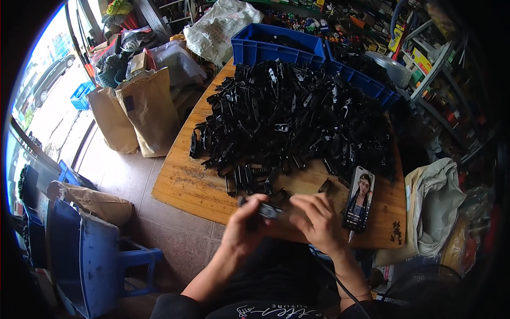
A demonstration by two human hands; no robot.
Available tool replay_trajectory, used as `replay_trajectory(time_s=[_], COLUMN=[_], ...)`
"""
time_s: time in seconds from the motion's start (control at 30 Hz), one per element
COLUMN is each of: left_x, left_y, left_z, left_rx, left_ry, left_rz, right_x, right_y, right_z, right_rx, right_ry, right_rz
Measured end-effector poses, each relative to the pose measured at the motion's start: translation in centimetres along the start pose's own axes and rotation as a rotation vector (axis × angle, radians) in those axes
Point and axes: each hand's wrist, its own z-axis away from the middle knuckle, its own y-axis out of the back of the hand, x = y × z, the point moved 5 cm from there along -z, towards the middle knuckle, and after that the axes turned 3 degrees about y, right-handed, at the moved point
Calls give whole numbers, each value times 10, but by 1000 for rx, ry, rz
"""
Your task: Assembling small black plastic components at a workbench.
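Observation:
My left hand (244, 227) is closed around a small black plastic part (270, 211) with a greyish face, held just over the table's near edge. A little to its right, my right hand (317, 219) has its fingers bent and apart, slightly smeared by motion, and I see nothing in it. Beyond both hands a large heap of similar black parts (287, 114) covers much of the wooden table (183, 183). Several loose pieces (249, 178) lie at the heap's near side, closest to my left hand.
Right of my right hand lies a phone (359, 199) with its screen lit and a cable attached. Tiny dark pieces (396, 233) sit at the table's right corner. Blue crates (279, 45) stand behind the heap. Paper sacks (151, 114) and a blue stool (135, 266) are at left.

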Motion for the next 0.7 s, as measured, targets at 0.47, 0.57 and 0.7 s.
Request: replay_trajectory(time_s=[0.47, 0.57, 0.7], left_x=[46, 71, 97], left_y=[1, 2, -15], left_z=[-6, -4, 2], left_rx=[-240, -175, 34], left_ry=[-110, -318, -534], left_rz=[295, -59, -500], right_x=[-22, 8, 84], right_y=[7, 66, 129], right_z=[71, 96, 181], right_rx=[-97, 170, 323], right_ry=[99, -138, -640], right_rz=[50, 284, 552])
